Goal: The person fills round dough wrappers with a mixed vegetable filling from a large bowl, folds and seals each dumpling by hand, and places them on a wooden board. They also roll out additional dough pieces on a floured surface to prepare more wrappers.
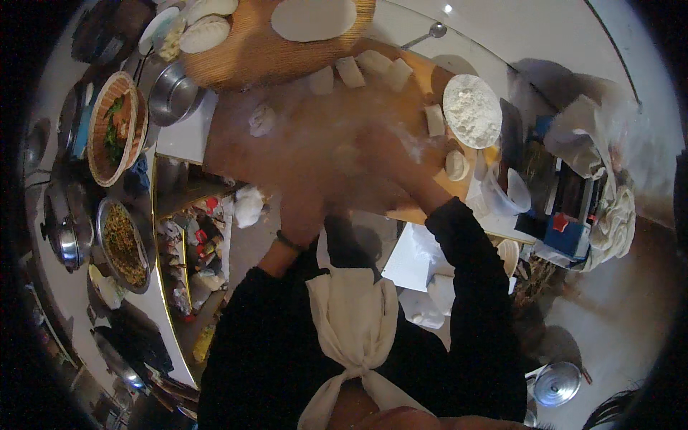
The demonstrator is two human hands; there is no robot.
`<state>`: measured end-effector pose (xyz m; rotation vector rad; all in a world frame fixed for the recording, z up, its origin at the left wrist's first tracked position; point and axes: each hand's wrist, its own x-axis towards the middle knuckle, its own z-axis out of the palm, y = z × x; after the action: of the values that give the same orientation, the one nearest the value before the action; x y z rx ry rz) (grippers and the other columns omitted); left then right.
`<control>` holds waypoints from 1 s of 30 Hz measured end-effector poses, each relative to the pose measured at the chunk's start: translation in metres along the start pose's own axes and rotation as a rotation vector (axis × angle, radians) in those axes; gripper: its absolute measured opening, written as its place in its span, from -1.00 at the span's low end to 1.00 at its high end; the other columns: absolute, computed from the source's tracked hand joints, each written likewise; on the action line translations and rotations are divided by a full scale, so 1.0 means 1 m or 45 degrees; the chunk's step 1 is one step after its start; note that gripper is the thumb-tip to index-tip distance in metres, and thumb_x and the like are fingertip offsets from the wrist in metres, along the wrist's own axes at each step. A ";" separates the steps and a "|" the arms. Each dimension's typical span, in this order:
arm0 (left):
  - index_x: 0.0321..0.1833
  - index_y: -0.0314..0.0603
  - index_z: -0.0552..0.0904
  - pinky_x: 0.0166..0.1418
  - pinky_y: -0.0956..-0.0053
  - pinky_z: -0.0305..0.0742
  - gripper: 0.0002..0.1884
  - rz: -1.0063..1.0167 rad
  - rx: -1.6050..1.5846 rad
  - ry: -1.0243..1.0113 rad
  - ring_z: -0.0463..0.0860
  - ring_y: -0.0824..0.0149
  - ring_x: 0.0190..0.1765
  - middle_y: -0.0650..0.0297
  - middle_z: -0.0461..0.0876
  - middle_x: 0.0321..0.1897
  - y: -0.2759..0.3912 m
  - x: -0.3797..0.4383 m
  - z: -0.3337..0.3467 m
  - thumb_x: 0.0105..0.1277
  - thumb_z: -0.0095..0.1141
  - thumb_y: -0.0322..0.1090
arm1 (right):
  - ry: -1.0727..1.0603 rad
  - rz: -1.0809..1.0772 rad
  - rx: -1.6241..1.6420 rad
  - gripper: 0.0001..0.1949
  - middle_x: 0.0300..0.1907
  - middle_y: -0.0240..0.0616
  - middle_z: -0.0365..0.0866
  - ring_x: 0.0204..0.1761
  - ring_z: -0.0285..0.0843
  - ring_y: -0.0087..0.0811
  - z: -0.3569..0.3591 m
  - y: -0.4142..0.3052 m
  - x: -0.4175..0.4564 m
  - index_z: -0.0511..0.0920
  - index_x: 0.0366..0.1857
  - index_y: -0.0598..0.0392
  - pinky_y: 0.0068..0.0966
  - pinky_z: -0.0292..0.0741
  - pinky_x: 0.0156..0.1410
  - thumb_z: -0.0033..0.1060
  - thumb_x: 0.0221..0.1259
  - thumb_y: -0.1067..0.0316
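My left hand (301, 196) and my right hand (384, 156) reach over a wooden board (231, 140). Haze and blur cover the middle of the board, so the fingers and whatever lies under them cannot be made out. A small lump of dough (262, 119) rests on the board beyond my left hand. Cut dough pieces lie along the far side, among them a block (350, 72) and another block (435, 120) near the right edge. Close to my right wrist sits a rounded dough piece (457, 165). Beside it stands a bowl of white flour (473, 111).
A ridged round mat (252, 54) holds a flat dough round (314, 20) and shaped dough pieces (204, 35). At left are a metal pot (174, 94), a wicker basket (95, 134) and a bowl of chopped filling (126, 244). A spoon (437, 30) lies at the back; a plastic tub (505, 191) stands right.
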<state>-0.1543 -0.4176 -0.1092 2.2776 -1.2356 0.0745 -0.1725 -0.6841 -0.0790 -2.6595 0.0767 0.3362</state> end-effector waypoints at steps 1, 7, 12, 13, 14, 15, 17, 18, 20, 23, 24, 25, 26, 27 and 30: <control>0.14 -0.17 0.69 0.33 -0.08 0.47 -0.57 0.010 -0.024 -0.042 0.63 -0.15 0.20 -0.01 0.70 0.11 0.005 -0.006 0.001 0.17 0.29 -0.32 | -0.102 0.076 0.091 -0.47 0.20 -0.01 0.60 0.21 0.58 0.02 -0.004 -0.001 -0.003 0.54 0.25 0.03 -0.11 0.52 0.35 0.34 0.14 0.22; 0.11 -0.17 0.71 0.39 -0.12 0.41 -0.59 0.006 -0.222 -0.285 0.59 -0.15 0.27 0.00 0.67 0.19 0.016 -0.025 0.004 0.15 0.29 -0.37 | 0.336 -0.006 -0.089 -0.43 0.40 -0.13 0.48 0.38 0.44 0.00 -0.002 0.020 -0.068 0.49 0.37 -0.04 -0.15 0.45 0.42 0.33 0.21 0.28; 0.05 -0.09 0.72 0.21 0.00 0.48 -0.61 0.046 -0.195 -0.198 0.63 -0.03 0.12 0.11 0.71 -0.03 0.013 -0.021 0.007 0.10 0.28 -0.38 | 0.571 -0.263 -0.208 -0.41 0.61 -0.17 0.21 0.63 0.14 -0.14 0.038 0.031 -0.062 0.36 0.49 -0.05 -0.05 0.19 0.63 0.15 0.36 0.27; 0.05 -0.09 0.72 0.20 0.01 0.49 -0.61 0.066 -0.170 -0.166 0.63 -0.03 0.11 0.12 0.71 -0.03 0.013 -0.021 0.008 0.10 0.29 -0.37 | 0.547 -0.282 -0.188 -0.41 0.61 -0.17 0.20 0.63 0.14 -0.14 0.045 0.026 -0.053 0.36 0.50 -0.05 -0.05 0.17 0.64 0.14 0.36 0.26; 0.05 -0.09 0.72 0.19 0.02 0.49 -0.61 0.151 -0.143 -0.059 0.63 -0.03 0.10 0.12 0.72 -0.03 0.013 -0.021 0.008 0.10 0.29 -0.36 | 0.548 -0.299 -0.220 -0.41 0.62 -0.18 0.19 0.63 0.13 -0.14 0.056 0.017 -0.030 0.36 0.50 -0.05 -0.06 0.15 0.65 0.14 0.37 0.24; 0.05 -0.09 0.72 0.19 0.03 0.50 -0.61 0.083 -0.148 -0.131 0.64 -0.03 0.10 0.12 0.72 -0.02 0.013 -0.021 0.008 0.09 0.31 -0.36 | 0.527 -0.311 -0.200 -0.42 0.62 -0.19 0.18 0.63 0.12 -0.15 0.062 0.009 -0.019 0.35 0.50 -0.05 -0.06 0.13 0.67 0.13 0.38 0.23; 0.06 -0.09 0.71 0.19 0.05 0.50 -0.59 0.064 -0.129 -0.174 0.64 -0.02 0.08 0.12 0.71 0.01 0.012 -0.022 0.007 0.08 0.33 -0.36 | 0.461 -0.315 -0.071 -0.42 0.63 -0.20 0.16 0.64 0.11 -0.15 0.069 -0.005 -0.008 0.34 0.51 -0.06 -0.07 0.09 0.69 0.11 0.40 0.19; 0.06 -0.08 0.71 0.19 0.04 0.50 -0.58 0.054 -0.152 -0.181 0.64 -0.02 0.08 0.12 0.71 0.03 0.010 -0.022 0.004 0.07 0.34 -0.37 | 0.406 -0.300 0.087 -0.42 0.64 -0.21 0.15 0.64 0.10 -0.15 0.069 -0.008 -0.010 0.34 0.52 -0.06 -0.07 0.07 0.70 0.11 0.41 0.18; 0.07 -0.07 0.71 0.19 0.04 0.50 -0.56 0.036 -0.157 -0.221 0.63 -0.02 0.09 0.12 0.70 0.08 0.007 -0.023 -0.001 0.05 0.36 -0.38 | 0.245 -0.232 0.611 -0.41 0.64 -0.23 0.14 0.64 0.09 -0.16 0.065 -0.007 -0.025 0.33 0.52 -0.07 -0.08 0.02 0.72 0.09 0.43 0.15; 0.10 -0.06 0.71 0.22 0.03 0.50 -0.51 -0.005 -0.179 -0.248 0.63 -0.02 0.10 0.13 0.69 0.12 0.002 -0.024 -0.007 0.01 0.38 -0.40 | 0.165 0.058 1.265 -0.42 0.64 -0.23 0.15 0.64 0.08 -0.16 0.061 0.017 -0.047 0.35 0.51 -0.06 -0.08 -0.02 0.74 0.08 0.44 0.11; 0.11 -0.05 0.70 0.22 0.03 0.50 -0.51 -0.026 -0.186 -0.270 0.63 -0.02 0.10 0.12 0.69 0.12 0.001 -0.024 -0.007 0.02 0.38 -0.40 | 0.224 0.062 1.191 -0.43 0.62 -0.22 0.18 0.64 0.09 -0.15 0.063 0.025 -0.047 0.37 0.50 -0.05 -0.08 -0.02 0.74 0.08 0.43 0.11; 0.12 -0.04 0.70 0.23 0.02 0.49 -0.50 -0.042 -0.192 -0.287 0.63 -0.02 0.10 0.12 0.69 0.12 0.000 -0.024 -0.007 0.02 0.37 -0.41 | 0.339 -0.048 0.563 -0.43 0.60 -0.20 0.22 0.63 0.11 -0.13 0.065 0.035 -0.046 0.39 0.48 -0.03 -0.08 -0.02 0.74 0.10 0.42 0.10; 0.13 -0.03 0.70 0.23 0.02 0.49 -0.50 -0.032 -0.195 -0.293 0.63 -0.02 0.10 0.12 0.69 0.12 -0.001 -0.025 -0.006 0.02 0.37 -0.41 | 0.469 -0.231 0.138 -0.43 0.58 -0.19 0.26 0.62 0.12 -0.11 0.071 0.039 -0.037 0.40 0.47 -0.01 -0.09 0.00 0.74 0.12 0.40 0.10; 0.13 -0.03 0.70 0.23 0.02 0.49 -0.49 -0.032 -0.191 -0.263 0.64 -0.02 0.10 0.12 0.69 0.13 -0.002 -0.026 -0.005 0.02 0.36 -0.41 | 0.444 -0.342 -0.242 -0.42 0.55 -0.17 0.30 0.61 0.13 -0.09 0.075 0.044 -0.032 0.42 0.46 0.01 -0.09 0.01 0.74 0.14 0.39 0.09; 0.14 -0.01 0.70 0.24 0.02 0.49 -0.49 0.030 -0.156 -0.200 0.64 -0.01 0.09 0.13 0.70 0.12 -0.006 -0.028 -0.004 0.03 0.34 -0.42 | 0.475 -0.531 -0.454 -0.40 0.49 -0.11 0.39 0.59 0.18 -0.01 0.098 0.034 -0.008 0.45 0.42 0.05 -0.12 0.07 0.71 0.21 0.33 0.07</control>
<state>-0.1645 -0.3919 -0.1166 2.1972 -1.3087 -0.1705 -0.2060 -0.6710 -0.1763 -2.9576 -0.4552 -0.3112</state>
